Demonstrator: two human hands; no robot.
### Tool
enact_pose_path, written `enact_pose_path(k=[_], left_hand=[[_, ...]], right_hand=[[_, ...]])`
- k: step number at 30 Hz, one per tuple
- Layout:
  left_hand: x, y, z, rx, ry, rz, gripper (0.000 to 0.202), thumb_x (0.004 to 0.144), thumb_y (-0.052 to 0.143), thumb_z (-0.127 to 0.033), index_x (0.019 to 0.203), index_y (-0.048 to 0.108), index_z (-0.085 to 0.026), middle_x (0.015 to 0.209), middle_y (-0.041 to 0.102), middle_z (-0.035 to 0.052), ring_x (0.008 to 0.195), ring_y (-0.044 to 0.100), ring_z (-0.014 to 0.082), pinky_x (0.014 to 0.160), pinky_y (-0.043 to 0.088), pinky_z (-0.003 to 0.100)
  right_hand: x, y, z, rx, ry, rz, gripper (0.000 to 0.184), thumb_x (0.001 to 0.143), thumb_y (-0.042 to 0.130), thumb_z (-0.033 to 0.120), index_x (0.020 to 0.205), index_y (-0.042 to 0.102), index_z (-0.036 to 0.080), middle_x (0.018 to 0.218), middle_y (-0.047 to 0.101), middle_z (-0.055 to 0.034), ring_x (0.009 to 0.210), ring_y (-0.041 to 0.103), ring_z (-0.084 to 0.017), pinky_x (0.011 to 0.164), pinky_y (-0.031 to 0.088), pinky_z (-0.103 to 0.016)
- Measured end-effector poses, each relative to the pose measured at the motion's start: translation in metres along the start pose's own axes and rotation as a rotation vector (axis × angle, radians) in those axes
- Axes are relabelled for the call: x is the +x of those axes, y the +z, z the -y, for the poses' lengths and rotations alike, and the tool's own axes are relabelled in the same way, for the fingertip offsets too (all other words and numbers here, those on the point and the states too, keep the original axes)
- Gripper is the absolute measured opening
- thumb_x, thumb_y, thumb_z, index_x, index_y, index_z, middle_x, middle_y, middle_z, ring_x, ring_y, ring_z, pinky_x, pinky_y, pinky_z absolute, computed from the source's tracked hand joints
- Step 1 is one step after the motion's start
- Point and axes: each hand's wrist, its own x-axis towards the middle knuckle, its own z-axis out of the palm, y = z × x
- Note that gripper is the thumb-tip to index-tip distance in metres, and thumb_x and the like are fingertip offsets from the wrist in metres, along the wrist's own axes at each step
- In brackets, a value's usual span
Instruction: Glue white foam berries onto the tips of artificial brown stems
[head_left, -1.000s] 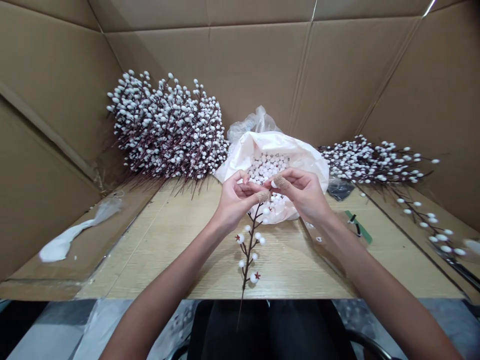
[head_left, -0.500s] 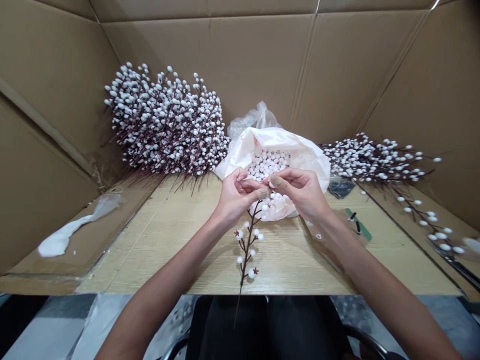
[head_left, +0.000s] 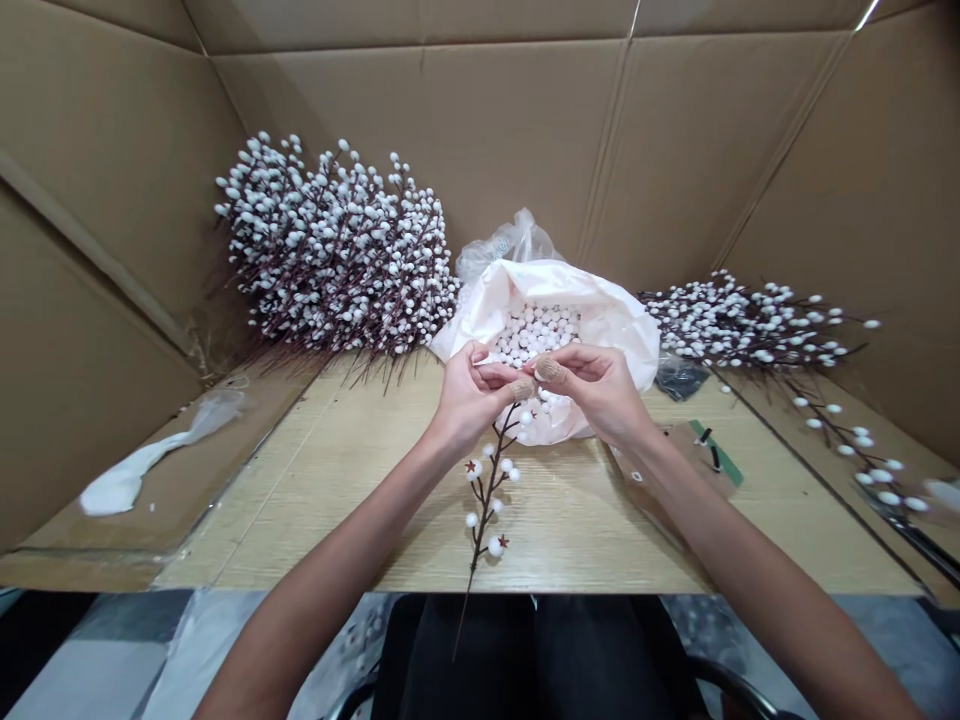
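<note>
Berry branch (head_left: 486,500) held up over the table (head_left: 600,530)

The left hand (head_left: 472,400) pinches the branch's top, and the branch hangs down across the table. The right hand (head_left: 596,390) is pinched closed just beside it, though what it grips is too small to tell. Behind them, a white bag (head_left: 619,330) holds white balls (head_left: 536,335), between a heap of branches (head_left: 337,250) and a smaller heap (head_left: 750,325).

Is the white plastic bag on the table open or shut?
Open: the white plastic bag gapes wide, showing loose white foam balls inside.
</note>
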Motion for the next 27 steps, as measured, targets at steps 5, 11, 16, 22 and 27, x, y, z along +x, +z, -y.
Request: enact_pose_path(k=[5, 11, 16, 22, 27], left_hand=[[0.001, -0.002, 0.000, -0.025, 0.001, 0.022, 0.064, 0.050, 0.085, -0.015, 0.080, 0.029, -0.022, 0.058, 0.070, -0.0023, 0.052, 0.064, 0.0121, 0.059, 0.049, 0.023], [0.003, -0.007, -0.005, -0.050, 0.048, 0.030, 0.059, 0.054, 0.084, -0.018, 0.080, 0.031, -0.022, 0.063, 0.071, -0.0004, 0.057, 0.065, 0.0118, 0.062, 0.048, 0.023], [0.009, -0.017, -0.012, -0.154, 0.117, -0.078, 0.063, 0.049, 0.086, -0.020, 0.078, 0.030, -0.022, 0.062, 0.069, -0.0043, 0.059, 0.064, 0.0102, 0.065, 0.046, 0.021], [0.022, -0.030, -0.013, -0.339, 0.165, -0.259, 0.069, 0.042, 0.087, -0.017, 0.081, 0.031, -0.023, 0.061, 0.065, -0.0076, 0.056, 0.062, 0.0089, 0.064, 0.047, 0.020], [0.035, -0.047, -0.011, -0.445, 0.212, -0.407, 0.070, 0.039, 0.087, -0.015, 0.078, 0.029, -0.023, 0.067, 0.068, -0.0030, 0.055, 0.062, 0.0109, 0.058, 0.045, 0.021]], right_hand=[[0.002, 0.000, -0.001, 0.052, 0.070, 0.007, 0.023, 0.067, 0.078, 0.037, 0.079, 0.073, 0.017, 0.076, 0.073, -0.0031, 0.070, 0.065, -0.012, 0.067, 0.052, -0.024], [0.007, -0.007, 0.008, 0.280, 0.164, 0.098, 0.044, 0.071, 0.068, 0.057, 0.092, 0.073, 0.020, 0.102, 0.072, -0.0072, 0.098, 0.066, -0.018, 0.094, 0.050, -0.035], [0.006, -0.023, 0.019, -0.017, 0.271, 0.290, 0.047, 0.080, 0.061, 0.053, 0.110, 0.068, 0.018, 0.102, 0.070, -0.0101, 0.088, 0.068, -0.016, 0.079, 0.056, -0.030], [-0.016, 0.003, 0.005, -0.341, 0.633, 0.864, 0.054, 0.062, 0.080, 0.036, 0.109, 0.066, 0.013, 0.075, 0.070, -0.0026, 0.053, 0.061, -0.009, 0.050, 0.052, -0.019], [-0.039, 0.044, -0.027, -0.163, 0.702, 0.818, 0.045, 0.056, 0.082, 0.042, 0.082, 0.066, 0.010, 0.059, 0.064, -0.0004, 0.045, 0.059, -0.009, 0.045, 0.050, -0.018]])
